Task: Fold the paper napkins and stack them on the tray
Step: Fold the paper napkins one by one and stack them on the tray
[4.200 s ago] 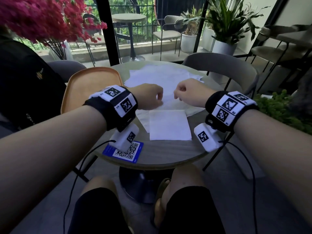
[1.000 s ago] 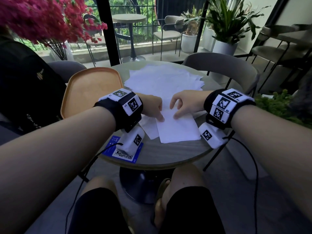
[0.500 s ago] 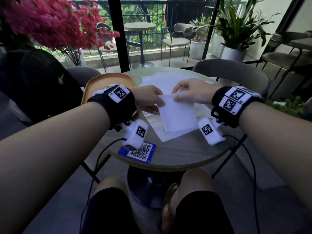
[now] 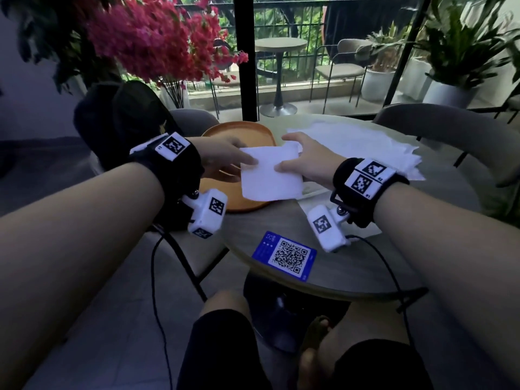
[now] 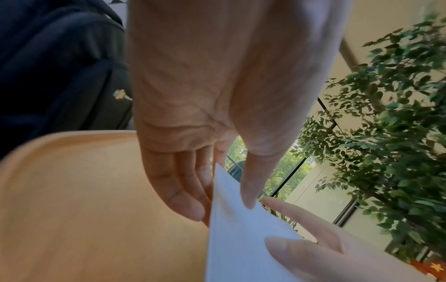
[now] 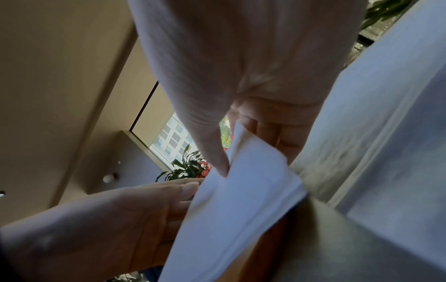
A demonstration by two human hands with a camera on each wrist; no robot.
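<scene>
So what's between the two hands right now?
A folded white napkin, in the head view: the left hand pinches one side, the right hand the other, above the orange tray.

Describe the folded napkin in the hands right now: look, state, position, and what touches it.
The folded napkin is a plain white, roughly square piece of soft paper; layered edges show along one side in the right wrist view. It is lifted and tilted, over the near right part of the orange tray, not lying flat. The left hand pinches its left edge and the right hand pinches its right edge, thumbs on top. Whether its low corner touches the tray cannot be told.
</scene>
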